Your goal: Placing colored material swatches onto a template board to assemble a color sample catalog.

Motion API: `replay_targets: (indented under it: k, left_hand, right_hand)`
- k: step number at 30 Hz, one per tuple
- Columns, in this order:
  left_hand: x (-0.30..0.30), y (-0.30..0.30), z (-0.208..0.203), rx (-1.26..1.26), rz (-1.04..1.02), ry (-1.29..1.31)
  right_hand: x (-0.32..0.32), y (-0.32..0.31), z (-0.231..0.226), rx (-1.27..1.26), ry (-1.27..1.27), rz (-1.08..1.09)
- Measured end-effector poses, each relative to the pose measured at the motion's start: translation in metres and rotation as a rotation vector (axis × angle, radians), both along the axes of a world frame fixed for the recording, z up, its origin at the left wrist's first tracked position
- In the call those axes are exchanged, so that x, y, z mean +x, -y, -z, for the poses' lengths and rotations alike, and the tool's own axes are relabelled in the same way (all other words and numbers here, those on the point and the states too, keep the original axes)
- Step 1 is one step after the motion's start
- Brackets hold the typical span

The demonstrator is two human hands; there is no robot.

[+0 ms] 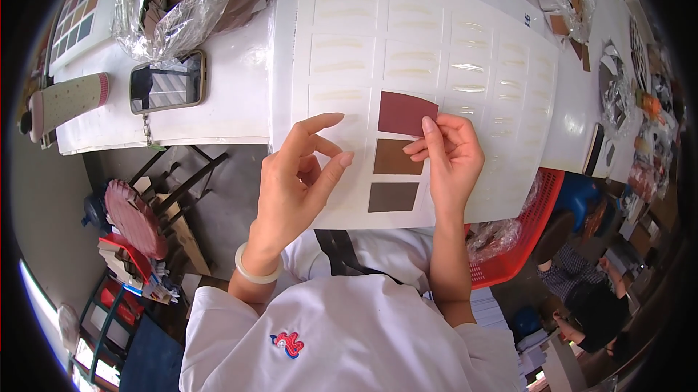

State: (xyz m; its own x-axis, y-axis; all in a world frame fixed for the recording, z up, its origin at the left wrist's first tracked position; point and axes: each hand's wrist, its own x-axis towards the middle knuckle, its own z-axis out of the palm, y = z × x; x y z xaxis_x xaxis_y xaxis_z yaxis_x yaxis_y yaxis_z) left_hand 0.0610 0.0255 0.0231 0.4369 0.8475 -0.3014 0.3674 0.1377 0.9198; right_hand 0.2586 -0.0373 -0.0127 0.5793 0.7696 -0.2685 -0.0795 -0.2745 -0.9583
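A large white sheet (349, 21) with a grid of printed boxes lies in front of me, many boxes bearing shiny streaks that look like glue. My right hand (452, 156) pinches the lower right corner of a maroon swatch (403, 111), whose right edge curves up slightly. Below it, a brown swatch (392, 158) and a dark grey-brown swatch (392, 197) lie in boxes of the same column. Over the sheet's left part hovers my left hand (302, 167), with thumb and forefinger apart and nothing between them.
At left on the white table (233, 112) lie a phone (168, 82) and a tumbler (69, 105). Plastic bags of swatches (182, 7) sit behind. A red basket (520, 254) stands beside me at right. Another person (592, 297) is at the far right.
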Motion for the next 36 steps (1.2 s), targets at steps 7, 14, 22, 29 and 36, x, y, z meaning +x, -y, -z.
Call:
replay_targets:
  k: [7,14,22,29,36]
  left_hand:
    - [0.006,-0.008,0.003,-0.039,0.032,0.025]
    - [0.026,-0.008,0.004,0.168,0.276,-0.026]
    - [0.036,-0.012,0.009,0.258,0.409,-0.149]
    - [0.04,-0.008,0.015,0.298,0.353,-0.112]
    - [0.041,-0.016,0.008,0.308,0.408,-0.175]
  right_hand:
    - [0.001,-0.004,0.004,-0.051,0.042,0.023]
    - [-0.002,-0.004,0.004,-0.067,0.042,0.029]
    - [-0.001,-0.006,-0.001,-0.119,0.199,-0.007]
    - [0.002,-0.006,-0.002,-0.135,0.309,-0.041]
    - [0.004,-0.01,-0.002,-0.145,0.317,-0.058]
